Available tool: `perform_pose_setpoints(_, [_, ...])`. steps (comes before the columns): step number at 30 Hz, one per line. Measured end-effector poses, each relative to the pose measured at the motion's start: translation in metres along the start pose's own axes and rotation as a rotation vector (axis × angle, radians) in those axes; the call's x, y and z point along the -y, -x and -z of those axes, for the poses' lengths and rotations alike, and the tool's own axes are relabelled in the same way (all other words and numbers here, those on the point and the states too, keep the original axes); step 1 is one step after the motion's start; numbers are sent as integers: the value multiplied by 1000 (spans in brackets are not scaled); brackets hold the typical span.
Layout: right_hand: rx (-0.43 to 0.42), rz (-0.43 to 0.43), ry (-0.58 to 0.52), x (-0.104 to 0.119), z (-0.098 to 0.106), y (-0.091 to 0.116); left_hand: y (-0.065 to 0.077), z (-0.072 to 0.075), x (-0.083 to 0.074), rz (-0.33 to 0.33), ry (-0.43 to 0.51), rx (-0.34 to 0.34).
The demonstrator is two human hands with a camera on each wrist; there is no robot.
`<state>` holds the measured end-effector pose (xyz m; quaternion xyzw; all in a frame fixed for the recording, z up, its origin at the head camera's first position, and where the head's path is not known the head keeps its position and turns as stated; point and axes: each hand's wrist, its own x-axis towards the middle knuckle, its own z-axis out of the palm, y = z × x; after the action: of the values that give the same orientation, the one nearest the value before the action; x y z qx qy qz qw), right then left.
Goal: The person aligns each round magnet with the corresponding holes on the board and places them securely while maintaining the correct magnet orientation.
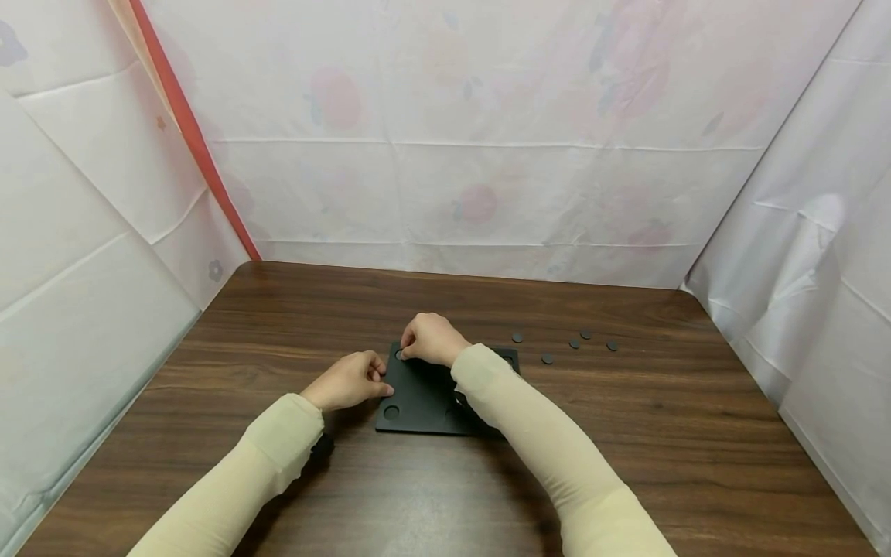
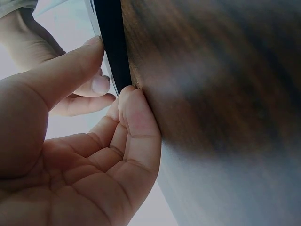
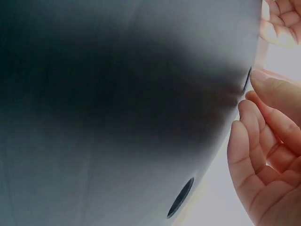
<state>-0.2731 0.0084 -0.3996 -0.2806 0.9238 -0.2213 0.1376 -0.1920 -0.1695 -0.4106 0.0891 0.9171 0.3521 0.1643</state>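
Note:
A flat black board (image 1: 425,394) with round recesses lies on the table. My left hand (image 1: 353,381) holds its left edge, the thumb on the upper face and curled fingers against the side; the left wrist view shows this hand (image 2: 99,141) close up. My right hand (image 1: 433,339) reaches across to the far left corner, thumb and fingertips right at the round recess (image 1: 399,354) there. In the right wrist view the thumb and fingers of this hand (image 3: 270,127) meet around that dark round outline; I cannot tell whether they pinch a disc. The right forearm hides part of the board.
Several small dark discs, among them a near one (image 1: 547,359) and a far right one (image 1: 612,346), lie scattered on the wooden table (image 1: 626,433) right of the board. Another recess (image 1: 392,412) shows at the near left corner. Patterned white curtains (image 1: 431,147) enclose the back and sides.

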Motion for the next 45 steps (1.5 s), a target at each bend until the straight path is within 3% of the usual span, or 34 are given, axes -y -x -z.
perform_pose_setpoints(13, [-118,61,-72,-9,20,20,-1,0,0,-8,-11,-18])
perform_pose_setpoints(22, [-213,52,-140,-22,37,48,0,0,-1,-1,-11,-19])
perform_pose_setpoints(45, [-404,-79,-144,-93,69,105,1,-2,0,-15,-5,-24])
